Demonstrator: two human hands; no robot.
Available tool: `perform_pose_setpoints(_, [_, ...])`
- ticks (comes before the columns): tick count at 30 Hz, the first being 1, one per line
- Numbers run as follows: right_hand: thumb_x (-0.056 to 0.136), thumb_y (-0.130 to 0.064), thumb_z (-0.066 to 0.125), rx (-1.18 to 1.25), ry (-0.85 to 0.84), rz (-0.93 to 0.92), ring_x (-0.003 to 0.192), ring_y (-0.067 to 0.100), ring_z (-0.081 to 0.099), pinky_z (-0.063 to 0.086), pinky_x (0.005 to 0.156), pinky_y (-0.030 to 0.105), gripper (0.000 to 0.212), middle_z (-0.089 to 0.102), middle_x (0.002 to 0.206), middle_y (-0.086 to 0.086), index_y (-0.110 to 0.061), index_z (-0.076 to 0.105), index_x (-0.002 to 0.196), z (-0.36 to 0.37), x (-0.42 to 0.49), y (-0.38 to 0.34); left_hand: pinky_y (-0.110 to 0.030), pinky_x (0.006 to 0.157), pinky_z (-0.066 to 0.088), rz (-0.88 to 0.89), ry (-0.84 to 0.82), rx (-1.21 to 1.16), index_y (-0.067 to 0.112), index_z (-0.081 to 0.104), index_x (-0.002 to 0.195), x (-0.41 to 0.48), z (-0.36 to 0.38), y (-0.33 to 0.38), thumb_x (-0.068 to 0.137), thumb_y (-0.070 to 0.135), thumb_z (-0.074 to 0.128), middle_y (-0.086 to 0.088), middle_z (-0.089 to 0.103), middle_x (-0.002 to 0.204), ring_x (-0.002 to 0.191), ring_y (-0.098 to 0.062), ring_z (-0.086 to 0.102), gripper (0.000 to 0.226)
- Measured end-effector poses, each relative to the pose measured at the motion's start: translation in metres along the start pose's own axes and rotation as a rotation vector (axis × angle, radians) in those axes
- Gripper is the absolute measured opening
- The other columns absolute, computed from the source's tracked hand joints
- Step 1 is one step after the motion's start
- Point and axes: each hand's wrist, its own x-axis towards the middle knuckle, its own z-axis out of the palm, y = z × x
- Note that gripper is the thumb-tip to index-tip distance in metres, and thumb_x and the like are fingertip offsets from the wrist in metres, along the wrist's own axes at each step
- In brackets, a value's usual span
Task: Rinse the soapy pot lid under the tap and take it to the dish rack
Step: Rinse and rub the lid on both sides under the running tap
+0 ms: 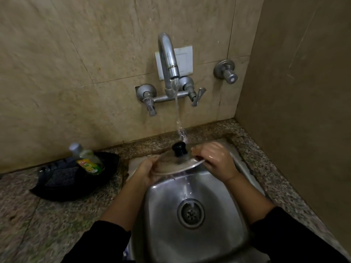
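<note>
A steel pot lid (171, 165) with a black knob (179, 148) is held tilted over the steel sink (224, 234). My left hand (147, 170) grips its left rim and my right hand (213, 160) grips its right rim. Water runs from the curved wall tap (168, 59) and strikes the lid just behind the knob. It spills off the front edge in a thin stream to the drain (190, 212). No dish rack is in view.
A black tray (106, 178) on the speckled granite counter (28, 215) left of the sink holds a dish soap bottle (88, 162) and a dark scrub sponge (61, 176). A side wall (303, 92) stands close on the right. A separate valve (227, 72) juts from the back wall.
</note>
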Motion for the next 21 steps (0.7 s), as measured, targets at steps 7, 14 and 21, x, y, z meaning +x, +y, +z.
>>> perform_pose_setpoints(7, [0.076, -0.015, 0.077, 0.516, -0.239, 0.641, 0.072, -0.001, 0.058, 0.046, 0.069, 0.027, 0.021, 0.061, 0.071, -0.011, -0.028, 0.060, 0.076, 0.006, 0.021, 0.001, -0.048, 0.096, 0.046, -0.032, -0.146, -0.103, 0.010, 0.063, 0.121, 0.021, -0.027, -0.029, 0.090, 0.065, 0.032, -0.020, 0.065, 0.121, 0.116, -0.036, 0.058, 0.070])
perform_pose_setpoints(14, [0.065, -0.014, 0.081, 0.498, -0.265, 0.913, 0.069, 0.016, 0.063, 0.052, 0.073, 0.040, 0.024, 0.066, 0.069, -0.006, -0.026, 0.062, 0.073, 0.028, 0.042, 0.007, -0.033, 0.075, 0.057, 0.319, -0.155, 0.091, 0.016, 0.068, 0.108, 0.003, -0.033, -0.034, 0.092, 0.050, 0.044, -0.008, 0.075, 0.101, 0.092, -0.021, 0.072, 0.045])
perform_pose_setpoints(21, [0.073, -0.043, 0.072, 0.370, -0.031, 0.999, 0.076, 0.013, 0.066, 0.053, 0.071, 0.035, 0.023, 0.071, 0.080, -0.007, -0.025, 0.069, 0.088, 0.018, 0.039, 0.001, -0.052, 0.094, 0.051, 0.404, -0.016, 0.197, 0.019, 0.075, 0.097, 0.008, -0.021, -0.024, 0.075, 0.072, 0.055, -0.009, 0.075, 0.100, 0.097, -0.029, 0.070, 0.061])
